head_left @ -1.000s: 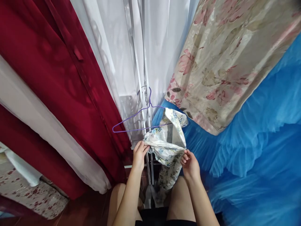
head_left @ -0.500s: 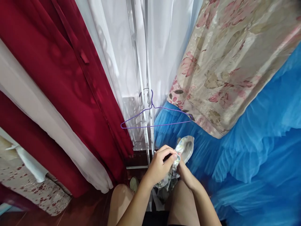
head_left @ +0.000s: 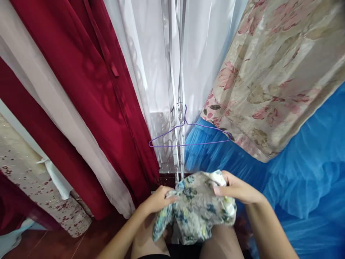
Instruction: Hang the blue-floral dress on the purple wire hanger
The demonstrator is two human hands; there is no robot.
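Note:
A small floral-print shirt [head_left: 198, 207], pale with blue and yellow flowers, is stretched between my hands above my lap. My left hand [head_left: 161, 198] grips its left upper edge, and a sleeve-like part dangles below that hand. The upper right corner is pinched by my right hand [head_left: 231, 187], thumb on top and fingers partly behind the cloth. Just beyond the shirt, a purple wire hanger [head_left: 188, 145] hangs by its hook on a white metal rail [head_left: 176, 86], with nothing on it.
Long red cloth [head_left: 107, 108] and off-white cloth [head_left: 81, 133] hang at left. White fabric [head_left: 153, 46] hangs behind the rail. On the right are a beige floral garment [head_left: 269, 82] and blue ruffled tulle [head_left: 293, 187]. Dark red tiles [head_left: 64, 244] cover the floor.
My hands have moved apart, and the bunched shirt is now spread open between them. The view has shifted, so the hanger and hanging clothes appear farther right.

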